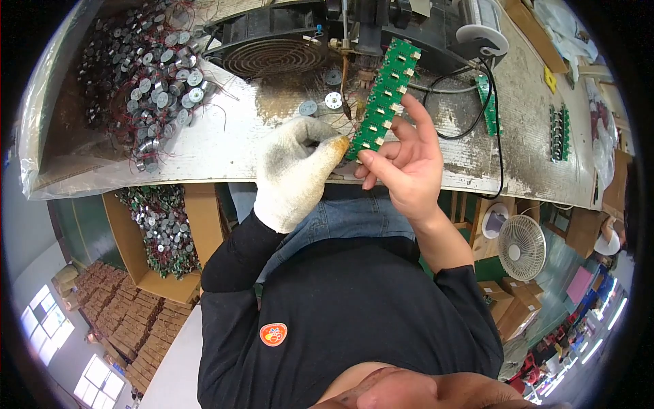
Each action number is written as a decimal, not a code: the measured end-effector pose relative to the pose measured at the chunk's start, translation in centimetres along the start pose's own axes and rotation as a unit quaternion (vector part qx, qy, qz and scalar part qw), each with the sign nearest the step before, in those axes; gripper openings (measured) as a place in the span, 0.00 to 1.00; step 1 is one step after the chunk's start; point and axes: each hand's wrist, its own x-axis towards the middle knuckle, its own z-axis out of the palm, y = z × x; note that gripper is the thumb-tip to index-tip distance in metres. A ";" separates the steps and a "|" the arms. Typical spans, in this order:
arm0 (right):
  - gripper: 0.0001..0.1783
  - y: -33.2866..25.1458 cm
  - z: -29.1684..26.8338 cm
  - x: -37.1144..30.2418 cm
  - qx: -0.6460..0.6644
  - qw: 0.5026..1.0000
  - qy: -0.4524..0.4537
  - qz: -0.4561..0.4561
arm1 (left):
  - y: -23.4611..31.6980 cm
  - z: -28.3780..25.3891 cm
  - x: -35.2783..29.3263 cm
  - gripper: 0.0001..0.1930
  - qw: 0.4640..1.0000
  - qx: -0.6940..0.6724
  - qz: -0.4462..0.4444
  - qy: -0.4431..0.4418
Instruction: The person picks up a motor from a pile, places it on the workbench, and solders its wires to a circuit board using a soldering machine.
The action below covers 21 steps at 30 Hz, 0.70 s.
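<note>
Back of the bench: chunky black plastic fan with a round, rusty-looking wire grille, parked on the worn white tabletop.
Far right corner: crumpled clear plastic bag, plus a little bright yellow piece nearer in, no clue what it is.
Off the right side: round white caged fan, with brown cardboard cartons near it.
Left floor: rows of reddish-brown bundles, too small to make out.
Left wall: white-framed, multi-pane window, lit up bright.
Way out right: flat pink panel and long white tube lights.
</note>
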 end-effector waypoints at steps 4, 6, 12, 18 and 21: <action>0.44 0.1 0.0 0.0 -0.006 1.000 0.001 -0.005 | 0.4 0.0 -0.1 0.06 1.000 0.022 0.011 0.000; 0.44 0.4 -0.2 0.0 -0.004 1.000 0.005 -0.001 | 0.3 0.1 0.0 0.05 0.999 0.032 0.007 -0.001; 0.44 0.7 -0.3 -0.1 0.001 1.000 0.008 0.006 | -1.0 0.3 0.0 0.06 1.000 0.017 0.011 0.019; 0.45 0.6 -0.2 0.0 -0.002 1.000 0.013 0.006 | -0.5 0.4 0.0 0.06 1.000 -0.003 -0.003 0.020; 0.45 0.2 0.0 0.0 0.001 1.000 0.010 0.005 | 0.0 0.2 -0.1 0.06 1.000 -0.021 -0.014 0.010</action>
